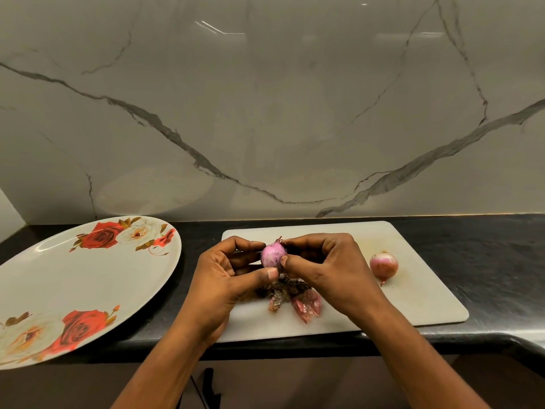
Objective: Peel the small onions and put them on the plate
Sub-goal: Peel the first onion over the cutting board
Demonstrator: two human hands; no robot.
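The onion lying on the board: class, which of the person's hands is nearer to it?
Right. The right hand sits just left of the loose onion, not touching; the left hand is farther left, past the held onion.

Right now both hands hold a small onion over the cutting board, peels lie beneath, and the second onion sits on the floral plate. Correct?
No. In the head view the second onion lies on the white cutting board, right of the right hand; the floral plate holds no onion. The rest stands: left hand and right hand hold the small onion above the peels.
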